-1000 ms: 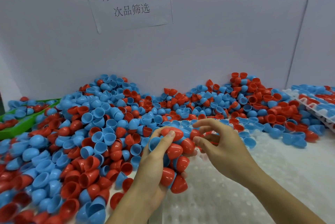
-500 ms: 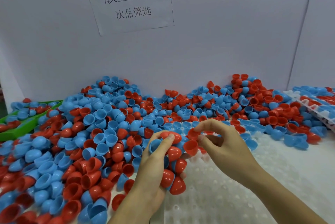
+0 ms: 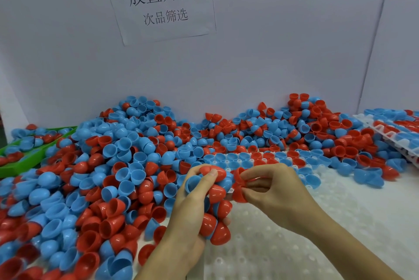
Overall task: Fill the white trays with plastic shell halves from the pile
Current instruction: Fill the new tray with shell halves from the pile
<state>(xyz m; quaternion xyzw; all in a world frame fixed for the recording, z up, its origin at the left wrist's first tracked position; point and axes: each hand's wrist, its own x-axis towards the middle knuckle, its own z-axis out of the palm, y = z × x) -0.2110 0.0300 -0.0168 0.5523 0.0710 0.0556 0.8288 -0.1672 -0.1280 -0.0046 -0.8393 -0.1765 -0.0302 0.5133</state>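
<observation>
At lower centre the left hand [image 3: 192, 207] cradles a clutch of red and blue shell halves [image 3: 215, 223]. The right hand [image 3: 272, 191], which a moment ago hovered empty-fingered, now pinches one red shell half [image 3: 238, 185] off that stack, likely bound for the white tray [image 3: 294, 245] beneath. Beyond, the pile [image 3: 136, 155] fills the frame's middle.
</observation>
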